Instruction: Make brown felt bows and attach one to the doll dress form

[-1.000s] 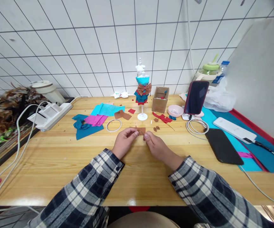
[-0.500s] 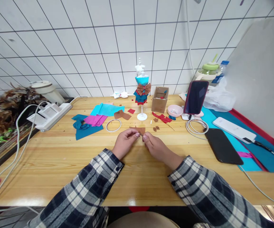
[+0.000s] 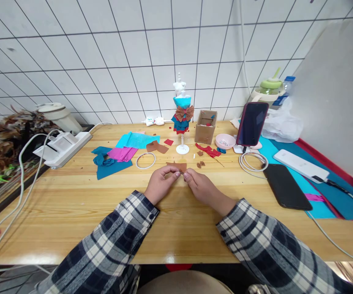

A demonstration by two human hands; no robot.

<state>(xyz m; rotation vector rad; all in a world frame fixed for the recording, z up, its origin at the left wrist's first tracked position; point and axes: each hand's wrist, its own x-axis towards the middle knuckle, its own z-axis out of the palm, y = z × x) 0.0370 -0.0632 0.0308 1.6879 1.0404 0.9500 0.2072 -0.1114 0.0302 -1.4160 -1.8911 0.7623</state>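
My left hand [image 3: 160,184] and my right hand [image 3: 203,187] meet over the middle of the table, thumbs and fingertips pinched. Between them is a small piece of brown crepe paper [image 3: 181,173], mostly hidden by the fingers. Just beyond lies a flat brown paper strip [image 3: 178,166]. A small brown paper bow [image 3: 200,164] rests to the right of it. Farther back stands a white mini dress form [image 3: 182,149] wearing a turquoise and teal paper dress [image 3: 179,122] with red edging and a large brown bow [image 3: 184,113].
Left of centre are turquoise paper [image 3: 138,141], magenta paper [image 3: 124,154], teal paper [image 3: 115,170] and a white ring [image 3: 146,160]. A cardboard box [image 3: 205,132], red scraps [image 3: 208,150] and a pink bowl [image 3: 225,141] stand right. A phone [image 3: 286,185] and a power strip [image 3: 67,151] flank the table.
Both hands stay pinched together in nearly the same place. The brown piece between the fingers shows less below them than before. The whole view has shifted slightly.
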